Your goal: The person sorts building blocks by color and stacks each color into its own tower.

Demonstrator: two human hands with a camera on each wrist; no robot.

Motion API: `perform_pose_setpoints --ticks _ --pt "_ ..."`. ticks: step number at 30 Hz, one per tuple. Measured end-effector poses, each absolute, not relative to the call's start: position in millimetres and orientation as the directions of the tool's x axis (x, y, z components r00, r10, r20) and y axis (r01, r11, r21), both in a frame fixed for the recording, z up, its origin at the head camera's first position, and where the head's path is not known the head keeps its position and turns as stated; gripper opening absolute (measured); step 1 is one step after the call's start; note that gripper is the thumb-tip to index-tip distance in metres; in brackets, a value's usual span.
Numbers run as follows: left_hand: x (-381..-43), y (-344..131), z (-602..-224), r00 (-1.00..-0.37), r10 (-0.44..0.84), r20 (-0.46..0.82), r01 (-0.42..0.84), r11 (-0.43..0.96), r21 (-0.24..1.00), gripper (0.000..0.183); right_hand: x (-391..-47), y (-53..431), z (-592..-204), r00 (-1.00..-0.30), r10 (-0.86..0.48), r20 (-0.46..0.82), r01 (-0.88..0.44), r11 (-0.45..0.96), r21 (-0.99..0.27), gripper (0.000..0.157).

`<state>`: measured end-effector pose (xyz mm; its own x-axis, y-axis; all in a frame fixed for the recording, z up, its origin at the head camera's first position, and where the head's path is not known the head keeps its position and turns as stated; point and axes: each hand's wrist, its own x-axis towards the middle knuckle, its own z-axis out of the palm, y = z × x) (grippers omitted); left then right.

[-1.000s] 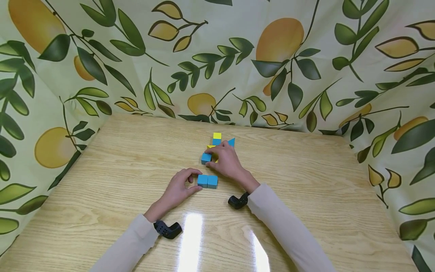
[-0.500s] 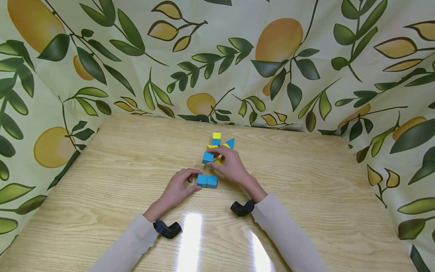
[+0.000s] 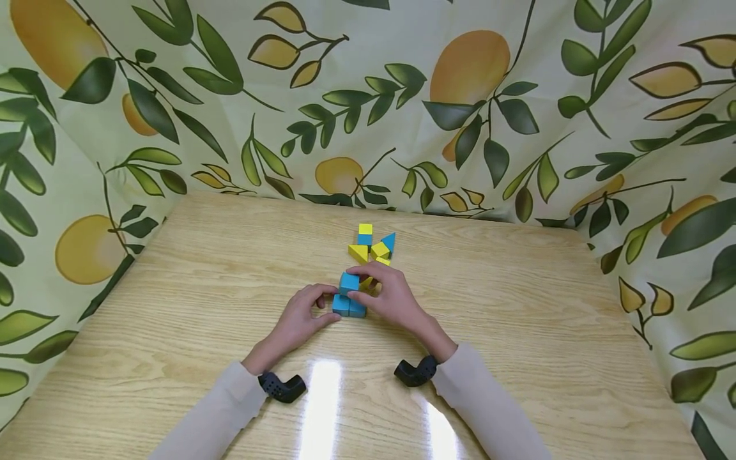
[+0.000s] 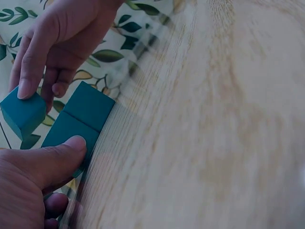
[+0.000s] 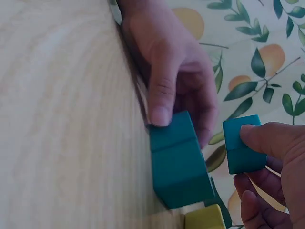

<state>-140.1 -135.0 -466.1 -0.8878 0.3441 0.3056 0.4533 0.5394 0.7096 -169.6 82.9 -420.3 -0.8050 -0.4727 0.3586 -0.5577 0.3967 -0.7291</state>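
Two blue cubes stand side by side on the wooden table: a left cube (image 3: 340,306) and a right cube (image 3: 358,310). My left hand (image 3: 298,317) pinches the left one, its thumb (image 4: 75,143) on the near side and fingers behind. Above the pair, my right hand (image 3: 393,292) holds a third blue cube (image 3: 349,282) between thumb and fingers. The right wrist view shows this held cube (image 5: 243,150) apart from the pair, raised off the table. Part of the yellow blocks just behind is hidden by my right hand.
Behind the hands lie yellow blocks, among them a triangular block (image 3: 359,253) and a small yellow block (image 3: 379,250). Further back, a yellow block (image 3: 365,228) sits on a blue one, near a blue pointed block (image 3: 389,241). A fruit-patterned cloth (image 3: 339,128) hangs behind the table.
My right hand has carried the third blue cube toward me, from beside the yellow blocks to over the pair. The left hand and its two cubes have stayed in place.
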Motion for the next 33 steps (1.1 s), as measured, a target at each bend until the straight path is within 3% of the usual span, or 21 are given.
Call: perform_pose_setpoints --ticks 18,33 --pt "-141 -136 -465 -0.888 0.318 0.331 0.441 0.390 0.809 0.054 -167 79 -433 -0.729 -0.556 0.399 -0.649 0.377 -0.661 0.038" --pt "-133 -133 -449 -0.879 0.299 0.372 0.460 0.324 0.826 0.047 -165 77 -436 -0.747 -0.550 0.374 -0.631 0.408 -0.660 0.047"
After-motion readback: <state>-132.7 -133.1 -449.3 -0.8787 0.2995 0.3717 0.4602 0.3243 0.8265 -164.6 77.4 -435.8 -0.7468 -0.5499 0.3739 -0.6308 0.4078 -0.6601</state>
